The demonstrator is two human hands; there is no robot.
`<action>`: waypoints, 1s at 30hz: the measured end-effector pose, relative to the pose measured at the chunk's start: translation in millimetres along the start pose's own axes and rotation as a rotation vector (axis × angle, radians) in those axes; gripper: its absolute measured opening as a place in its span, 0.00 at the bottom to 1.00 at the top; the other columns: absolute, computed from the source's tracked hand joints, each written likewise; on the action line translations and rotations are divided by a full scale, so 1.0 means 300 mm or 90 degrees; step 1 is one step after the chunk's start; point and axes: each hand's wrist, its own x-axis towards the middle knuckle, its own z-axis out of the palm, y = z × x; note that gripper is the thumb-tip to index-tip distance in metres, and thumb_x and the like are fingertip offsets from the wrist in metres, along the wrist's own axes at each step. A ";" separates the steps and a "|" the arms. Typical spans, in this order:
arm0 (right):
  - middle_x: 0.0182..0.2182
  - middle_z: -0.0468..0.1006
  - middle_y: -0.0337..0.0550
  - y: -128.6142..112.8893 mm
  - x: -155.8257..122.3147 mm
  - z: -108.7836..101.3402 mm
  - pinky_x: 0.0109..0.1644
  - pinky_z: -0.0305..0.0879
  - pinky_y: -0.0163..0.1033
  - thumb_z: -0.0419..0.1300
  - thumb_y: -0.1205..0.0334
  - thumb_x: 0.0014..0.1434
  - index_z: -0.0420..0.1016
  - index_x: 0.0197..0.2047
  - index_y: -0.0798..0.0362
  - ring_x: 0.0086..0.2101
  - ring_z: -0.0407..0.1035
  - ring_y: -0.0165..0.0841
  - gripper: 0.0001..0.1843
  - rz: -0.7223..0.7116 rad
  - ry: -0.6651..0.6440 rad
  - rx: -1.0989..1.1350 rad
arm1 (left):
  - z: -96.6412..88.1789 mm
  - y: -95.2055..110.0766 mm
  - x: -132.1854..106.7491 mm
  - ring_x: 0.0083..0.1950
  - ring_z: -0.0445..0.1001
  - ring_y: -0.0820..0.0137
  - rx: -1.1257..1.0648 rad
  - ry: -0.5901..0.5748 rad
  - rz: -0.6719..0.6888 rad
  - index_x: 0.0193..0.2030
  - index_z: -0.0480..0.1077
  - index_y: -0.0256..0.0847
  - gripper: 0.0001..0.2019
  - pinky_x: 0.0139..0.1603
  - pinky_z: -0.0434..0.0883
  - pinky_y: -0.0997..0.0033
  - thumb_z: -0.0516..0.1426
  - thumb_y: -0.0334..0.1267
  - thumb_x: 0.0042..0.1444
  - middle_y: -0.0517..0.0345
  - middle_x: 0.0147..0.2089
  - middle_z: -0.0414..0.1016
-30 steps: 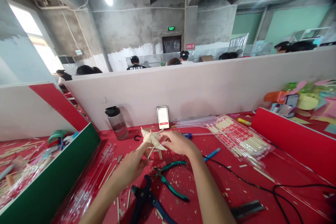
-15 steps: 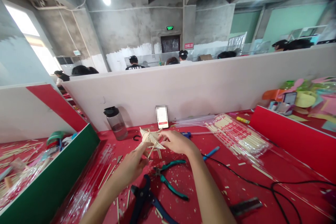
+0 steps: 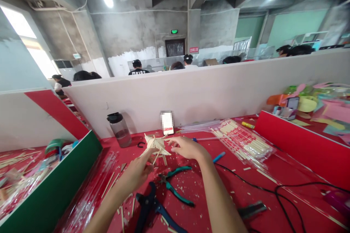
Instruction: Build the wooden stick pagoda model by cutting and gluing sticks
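Observation:
A small model built of pale wooden sticks (image 3: 156, 145), with pointed corners and thin legs, stands above the red table. My left hand (image 3: 140, 170) is closed on its near left side, thumb and fingers at the sticks. My right hand (image 3: 187, 148) hovers just right of the model, thumb and forefinger apart; a pale stick end shows near its fingertips, and whether they touch it is unclear. Below the hands lie green-handled pliers (image 3: 180, 190) and a dark blue cutter (image 3: 149, 204). A blue glue gun is mostly hidden behind my right hand.
A water bottle (image 3: 119, 131) and a propped phone (image 3: 167, 122) stand by the white partition (image 3: 207, 91). Bundled sticks (image 3: 243, 140) lie right, near a black cable (image 3: 246, 179). Green (image 3: 54, 185) and red (image 3: 300, 149) dividers flank the table. Stick scraps are scattered about. Several people sit beyond.
My right hand has drawn slightly right, away from the model, its fingers parting from the sticks. My left hand stays on the model. The view has shifted a little.

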 end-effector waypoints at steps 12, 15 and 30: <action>0.53 0.79 0.56 -0.049 -0.206 0.051 0.55 0.65 0.49 0.66 0.51 0.57 0.75 0.57 0.50 0.54 0.72 0.52 0.26 0.126 -0.030 -0.142 | 0.022 -0.037 0.010 0.38 0.78 0.66 -0.038 0.015 0.054 0.65 0.62 0.48 0.27 0.41 0.68 0.72 0.51 0.29 0.58 0.57 0.41 0.79; 0.66 0.64 0.62 -0.043 -0.248 0.177 0.66 0.54 0.57 0.68 0.39 0.51 0.63 0.69 0.53 0.66 0.56 0.59 0.48 0.121 -0.086 -0.177 | 0.018 -0.039 0.011 0.41 0.78 0.65 -0.037 0.020 0.052 0.65 0.61 0.46 0.27 0.42 0.68 0.71 0.52 0.28 0.58 0.55 0.42 0.79; 0.53 0.76 0.60 -0.084 -0.323 0.220 0.56 0.63 0.51 0.54 0.52 0.65 0.73 0.54 0.56 0.53 0.70 0.51 0.21 0.060 0.006 -0.146 | -0.013 -0.042 -0.009 0.35 0.78 0.68 -0.194 -0.022 0.048 0.62 0.57 0.45 0.27 0.38 0.70 0.70 0.51 0.28 0.55 0.60 0.38 0.73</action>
